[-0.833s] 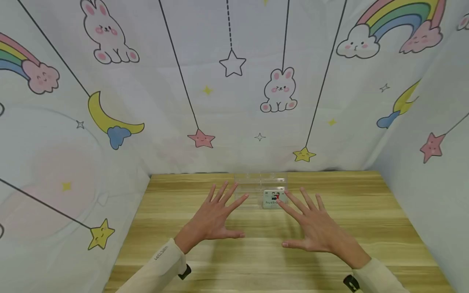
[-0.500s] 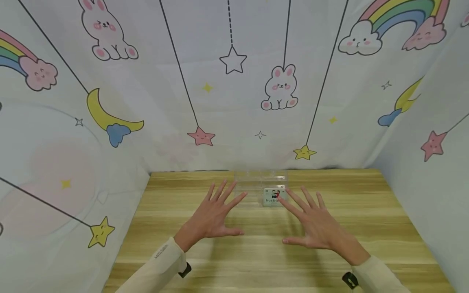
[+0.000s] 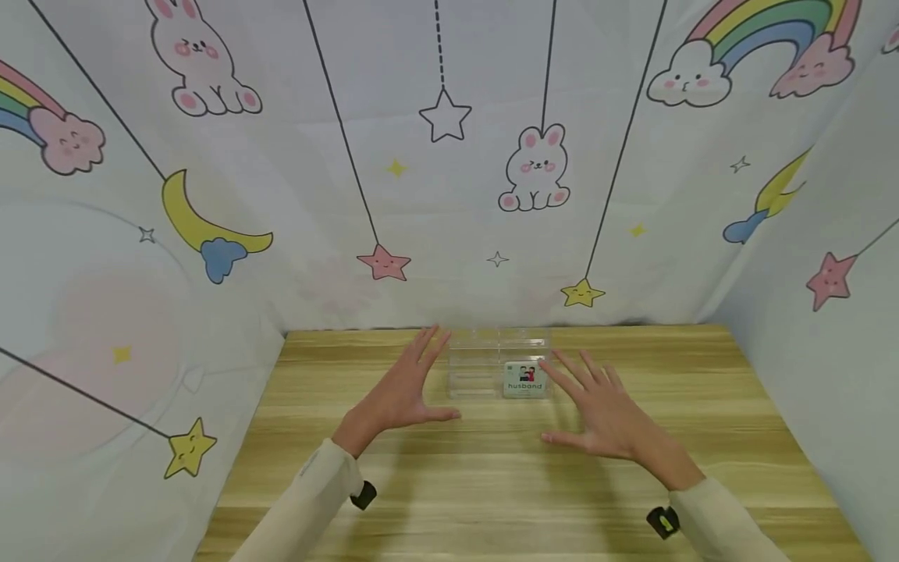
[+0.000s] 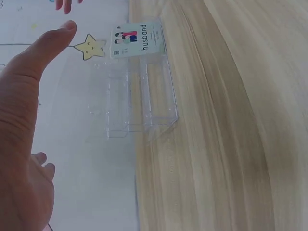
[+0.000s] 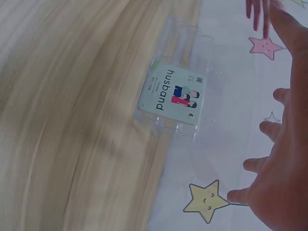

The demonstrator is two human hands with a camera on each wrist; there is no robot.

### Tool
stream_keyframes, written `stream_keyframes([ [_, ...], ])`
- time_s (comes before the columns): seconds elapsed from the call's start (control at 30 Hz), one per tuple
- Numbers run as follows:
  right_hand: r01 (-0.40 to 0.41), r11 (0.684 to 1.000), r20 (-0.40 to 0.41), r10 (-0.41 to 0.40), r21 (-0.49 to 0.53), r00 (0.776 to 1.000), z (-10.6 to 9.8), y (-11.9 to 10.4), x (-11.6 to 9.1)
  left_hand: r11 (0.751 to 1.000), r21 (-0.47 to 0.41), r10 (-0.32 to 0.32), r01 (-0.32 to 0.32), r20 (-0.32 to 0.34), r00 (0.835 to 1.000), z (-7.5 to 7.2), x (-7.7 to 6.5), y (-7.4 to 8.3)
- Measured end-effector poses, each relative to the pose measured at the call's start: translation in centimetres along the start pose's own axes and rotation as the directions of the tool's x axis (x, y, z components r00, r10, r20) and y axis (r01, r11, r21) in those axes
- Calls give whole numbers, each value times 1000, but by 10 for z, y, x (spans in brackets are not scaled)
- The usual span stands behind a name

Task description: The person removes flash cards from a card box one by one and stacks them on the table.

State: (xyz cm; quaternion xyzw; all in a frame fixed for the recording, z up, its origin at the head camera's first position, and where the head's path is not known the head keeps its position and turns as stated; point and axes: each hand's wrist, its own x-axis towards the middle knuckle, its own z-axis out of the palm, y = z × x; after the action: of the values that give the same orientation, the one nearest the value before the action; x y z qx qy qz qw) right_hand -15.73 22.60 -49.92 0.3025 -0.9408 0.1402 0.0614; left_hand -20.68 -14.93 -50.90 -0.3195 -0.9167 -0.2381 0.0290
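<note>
A clear plastic rack (image 3: pixel 474 382) with stepped compartments stands at the back of the wooden table. In its front right compartment leans a pale green card (image 3: pixel 524 380) printed "husband" with a small drawing of people; the left wrist view shows the same card (image 4: pixel 138 40) at the rack's far end. My left hand (image 3: pixel 396 390) hovers to the left of the rack, fingers spread and thumb out, holding nothing. On the other side my right hand (image 3: pixel 607 414) is held with straight, spread fingers, its index fingertip overlapping the card's edge in the head view; contact cannot be told there. In the right wrist view the fingers appear apart from the rack.
The wooden table (image 3: pixel 485 499) runs to a white cloth backdrop (image 3: pixel 309 156) printed with rabbits, stars and rainbows, which closes it in at the back and both sides. Cream sleeves and dark wrist straps show on both arms.
Both hands have moved slightly forward toward the rack. The left hand has turned, its fingers now closer together and off the rack's front, and the card's lettering is fully visible.
</note>
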Motion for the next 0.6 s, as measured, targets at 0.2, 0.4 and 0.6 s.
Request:
stream_keyframes([
  [0.2, -35, 985, -6, 37, 166, 999, 3, 8, 6, 966, -246, -97, 84, -41, 994, 18, 6, -12],
  [0.4, -106, 928, -3, 114, 357, 993, 10, 15, 9, 900, -404, -210, 163, -75, 975, 44, 11, -21],
  [0.6, -106, 865, -45, 147, 490, 988, 27, 25, 10, 830, -516, -285, 211, -67, 956, 76, 17, -32],
])
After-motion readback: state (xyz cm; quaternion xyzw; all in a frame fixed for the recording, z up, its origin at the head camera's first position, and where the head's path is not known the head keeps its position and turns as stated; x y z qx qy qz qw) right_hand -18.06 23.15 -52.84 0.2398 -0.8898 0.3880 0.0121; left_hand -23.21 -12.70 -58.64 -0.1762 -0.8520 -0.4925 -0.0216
